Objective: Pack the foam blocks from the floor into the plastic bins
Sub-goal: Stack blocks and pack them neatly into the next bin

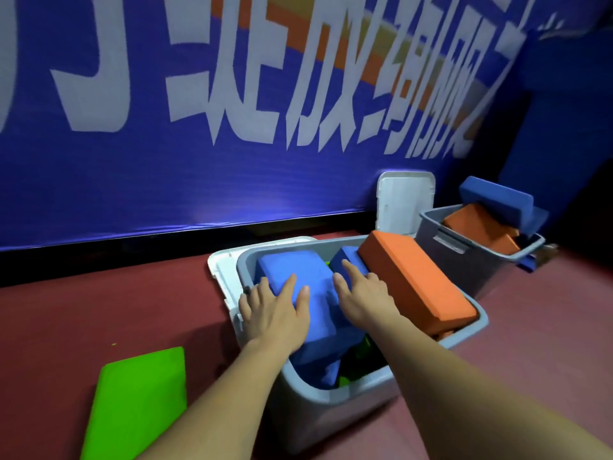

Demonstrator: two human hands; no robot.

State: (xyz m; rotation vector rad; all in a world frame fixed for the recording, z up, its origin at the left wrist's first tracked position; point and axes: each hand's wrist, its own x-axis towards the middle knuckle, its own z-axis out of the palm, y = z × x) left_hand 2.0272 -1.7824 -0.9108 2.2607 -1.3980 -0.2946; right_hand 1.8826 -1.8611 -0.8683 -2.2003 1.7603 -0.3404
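A dark red floor (99, 310) ran up to a blue banner (149, 187) with large white lettering along the far wall. The left hand (275, 310) lay flat with its fingers spread and straight, pressing on the top of a large blue block (292, 272). Just to its right, the right hand (365, 300) reached in with its fingers stretched out, the tips touching a second blue block (350, 257); it gripped nothing. Both blocks sat in the near grey bin (315, 416), piled above its rim, with green foam showing dimly beneath them. A long orange block (414, 280) lay tilted along the right side of that bin, resting over its edge. A white lid (224, 277) stood against the bin's left side. To the near left, a green block (139, 403) lay flat on the floor, apart from the bin. Farther right stood a second grey bin (464, 260), holding an orange brick (481, 230) and a blue slab (494, 197) that stuck up past its rim. Another white cover (404, 200) leaned upright against the banner behind it.
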